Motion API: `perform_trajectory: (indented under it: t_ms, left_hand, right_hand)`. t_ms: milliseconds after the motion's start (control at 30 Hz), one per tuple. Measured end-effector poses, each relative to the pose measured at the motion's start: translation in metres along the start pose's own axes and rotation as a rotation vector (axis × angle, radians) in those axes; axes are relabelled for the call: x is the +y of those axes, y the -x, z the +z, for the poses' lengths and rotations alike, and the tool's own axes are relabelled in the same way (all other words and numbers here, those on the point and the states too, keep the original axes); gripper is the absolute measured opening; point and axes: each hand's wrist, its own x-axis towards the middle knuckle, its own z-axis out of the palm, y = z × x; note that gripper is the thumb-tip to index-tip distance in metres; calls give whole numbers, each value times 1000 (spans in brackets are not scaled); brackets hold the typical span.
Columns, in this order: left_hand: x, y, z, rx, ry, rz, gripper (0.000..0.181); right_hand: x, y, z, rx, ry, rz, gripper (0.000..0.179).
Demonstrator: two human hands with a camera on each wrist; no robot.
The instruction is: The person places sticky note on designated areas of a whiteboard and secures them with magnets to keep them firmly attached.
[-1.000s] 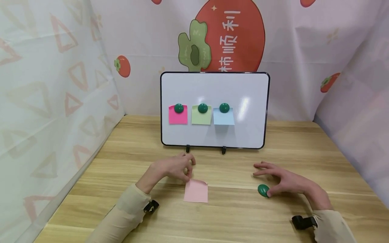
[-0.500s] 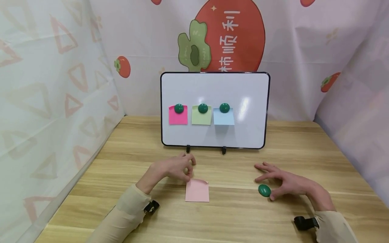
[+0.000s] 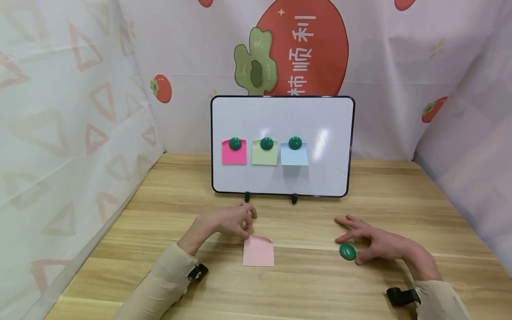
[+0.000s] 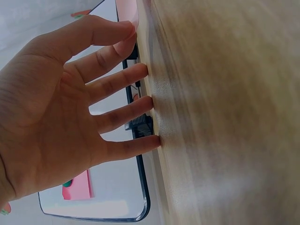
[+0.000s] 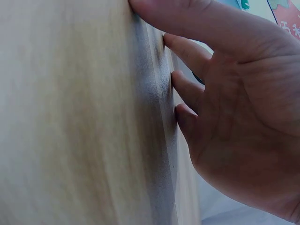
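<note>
My left hand [image 3: 230,223] pinches the upper left corner of a light pink sticky note [image 3: 258,252] between thumb and index finger. The note lies on the table with its top edge curling up. In the left wrist view, thumb and index finger meet on the pink note [image 4: 127,10], while the other fingers touch the tabletop. To the right, a round green magnet [image 3: 347,252] lies between the spread thumb and fingers of my right hand [image 3: 380,242]. Those fingers are not closed on it. The right wrist view does not show this magnet.
A whiteboard [image 3: 328,178] stands on small black feet behind the hands. Green magnets hold a bright pink note [image 3: 234,155], a green note [image 3: 264,155] and a blue note [image 3: 294,156] on it. Printed curtains [image 3: 192,120] surround the wooden table [image 3: 304,284].
My right hand has shifted slightly right, and its thumb has come off the green magnet's edge. The left hand keeps its pinch on the light pink note.
</note>
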Motion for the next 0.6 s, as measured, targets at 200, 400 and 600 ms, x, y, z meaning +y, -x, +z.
perform_trajectory:
  t_ms: [200, 400, 600]
  left_hand:
    - [0, 1, 0, 6, -3, -6, 18]
    - [0, 0, 0, 2, -11, -2, 17]
    - [-1, -2, 0, 3, -4, -2, 15]
  right_hand:
    - [-8, 0, 0, -1, 7, 5, 41]
    - [-8, 0, 0, -3, -9, 13, 38]
    - [-9, 0, 1, 8, -4, 32, 37]
